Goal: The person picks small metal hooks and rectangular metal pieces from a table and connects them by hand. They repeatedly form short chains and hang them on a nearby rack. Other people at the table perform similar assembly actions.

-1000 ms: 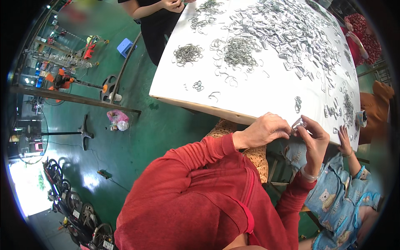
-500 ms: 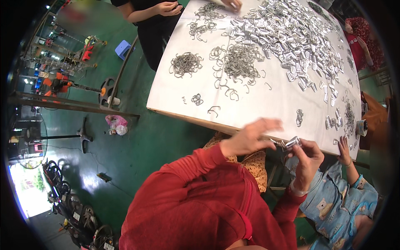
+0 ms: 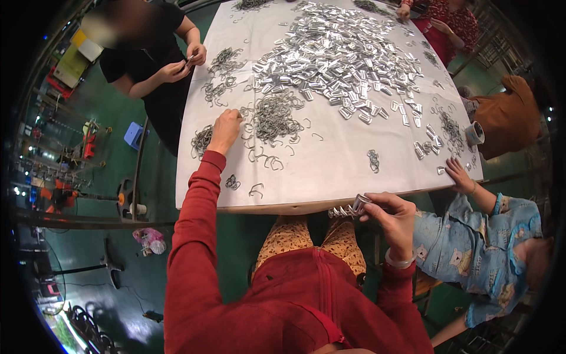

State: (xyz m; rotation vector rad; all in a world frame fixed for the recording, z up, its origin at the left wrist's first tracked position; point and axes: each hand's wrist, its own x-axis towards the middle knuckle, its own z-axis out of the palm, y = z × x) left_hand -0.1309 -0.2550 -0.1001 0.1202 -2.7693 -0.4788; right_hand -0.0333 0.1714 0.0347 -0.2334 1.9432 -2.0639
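In my right hand (image 3: pixel 394 222), just off the table's near edge, is a shiny silver metal sleeve (image 3: pixel 361 204), gripped between thumb and fingers. A short row of curved wire pieces (image 3: pixel 339 211) sticks out from its left end. My left hand (image 3: pixel 226 133) reaches across the table with its fingers curled together, and whatever is between them is hidden. It lies between a small heap of bent wire hooks (image 3: pixel 202 140) on its left and a larger heap of hooks (image 3: pixel 276 118) on its right.
A big pile of silver sleeves (image 3: pixel 342 62) covers the far middle of the white table (image 3: pixel 318 171). A co-worker in black (image 3: pixel 144 59) works at the left. A person in blue patterned clothes (image 3: pixel 471 242) rests a hand on the near right corner. A cup (image 3: pixel 474 134) stands at the right edge.
My left hand has left the sleeve and moved far left, over to the hook heaps. My right hand still grips the sleeve. The view has shifted, showing more of the co-worker in black.
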